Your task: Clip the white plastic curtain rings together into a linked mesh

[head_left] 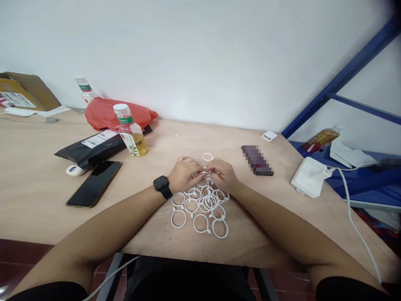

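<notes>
Several white plastic curtain rings [178, 226], each with a small tab, lie in a loose, partly overlapping group on the wooden table [150, 238]. At the far end of this group my left hand [187, 172] and my right hand [223, 174] meet, fingertips pinched together. A white curtain ring [205, 172] shows between them, mostly covered by the fingers. Both hands appear closed on it. Just beyond my right fingertips is another white ring [207, 154]. A black watch [162, 184] is on my left wrist.
To the left are a phone [94, 184], a black parcel bag [90, 150], a drink bottle [133, 136] and a red plastic bag [103, 113]. On the right lie another phone [257, 160], a white charger box [310, 176] with a cable, and a small white block [269, 136].
</notes>
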The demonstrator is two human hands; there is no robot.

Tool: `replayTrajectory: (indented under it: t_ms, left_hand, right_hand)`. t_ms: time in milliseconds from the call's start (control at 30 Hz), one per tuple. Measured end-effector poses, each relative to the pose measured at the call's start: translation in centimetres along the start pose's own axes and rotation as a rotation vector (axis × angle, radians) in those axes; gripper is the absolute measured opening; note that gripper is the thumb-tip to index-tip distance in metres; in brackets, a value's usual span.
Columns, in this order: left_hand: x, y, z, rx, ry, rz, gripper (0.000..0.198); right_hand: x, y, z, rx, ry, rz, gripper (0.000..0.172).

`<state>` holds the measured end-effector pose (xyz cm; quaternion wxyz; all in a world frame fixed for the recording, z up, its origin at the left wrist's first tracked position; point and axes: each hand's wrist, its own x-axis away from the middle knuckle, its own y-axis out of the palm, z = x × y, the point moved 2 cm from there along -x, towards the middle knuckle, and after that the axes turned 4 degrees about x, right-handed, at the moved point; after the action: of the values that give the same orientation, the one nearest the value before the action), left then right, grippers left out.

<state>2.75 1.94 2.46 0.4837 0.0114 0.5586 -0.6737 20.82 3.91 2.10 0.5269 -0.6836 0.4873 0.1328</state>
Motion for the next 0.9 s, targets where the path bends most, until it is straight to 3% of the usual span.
replayTrajectory:
  t_ms: [233, 333, 433, 533, 633, 900]
  left_hand:
    - [0.1, -0.4, -0.9, 0.045, -0.113, 0.088, 0.024]
    - [0.2, -0.4, -1.3, 0.038, -0.176, 0.096, 0.029]
    - [0.2, 0.0, -1.1, 0.014, -0.152, -0.024, 0.029]
    - [0.3, 0.5, -0.8, -0.025, -0.120, -0.184, 0.028]
    - [0.4, 0.9, -0.7, -0.048, -0.116, -0.270, 0.029]
    - [0.5, 0.8, -1.1, -0.059, -0.216, -0.220, 0.011]
  right_hand:
    - [0.0, -0.4, -0.2, 0.037, 0.025, 0.040, 0.025]
    - [0.0, -0.6, 0.6, 0.063, 0.088, 0.125, 0.022]
    - [0.1, -0.9, 2.4, 0.127, 0.189, 0.162, 0.023]
    - [0.4, -0.8, 4.4, 0.177, 0.274, 0.090, 0.025]
    - [0.7, -0.4, 5.6, 0.164, 0.341, -0.012, 0.026]
    - [0.4, -0.2, 4.6, 0.113, 0.337, 0.024, 0.020]
